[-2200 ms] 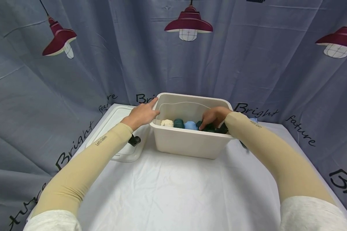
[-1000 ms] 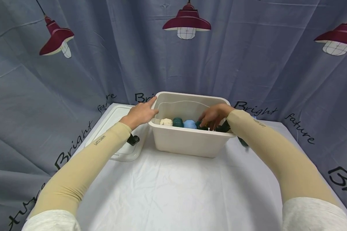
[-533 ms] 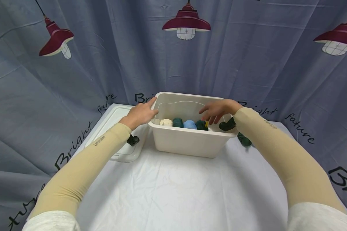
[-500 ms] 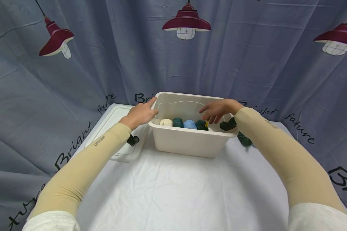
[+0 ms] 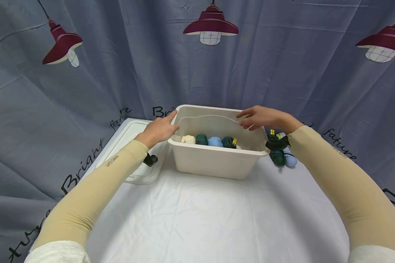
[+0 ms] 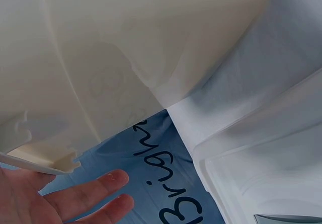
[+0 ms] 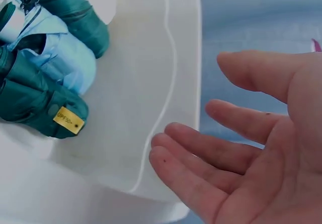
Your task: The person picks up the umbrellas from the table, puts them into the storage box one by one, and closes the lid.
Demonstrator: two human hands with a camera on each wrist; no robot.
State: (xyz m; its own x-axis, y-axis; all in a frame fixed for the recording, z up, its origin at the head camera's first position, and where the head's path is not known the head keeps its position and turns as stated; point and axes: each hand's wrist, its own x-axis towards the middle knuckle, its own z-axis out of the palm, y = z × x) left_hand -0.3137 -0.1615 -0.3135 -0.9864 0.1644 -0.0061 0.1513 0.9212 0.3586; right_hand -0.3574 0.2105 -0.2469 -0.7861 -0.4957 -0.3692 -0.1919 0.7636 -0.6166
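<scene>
The left hand [image 5: 159, 130] touches the left rim of the bin [image 5: 214, 160], its fingers straight and spread, and the right hand [image 5: 263, 117] hangs over the right end, fingers loosely apart. Inside, four umbrellas [image 5: 215, 141] sit in a row: cream, green, blue, green. Two more umbrellas [image 5: 278, 158], green and blue, lie just right of the bin.
</scene>
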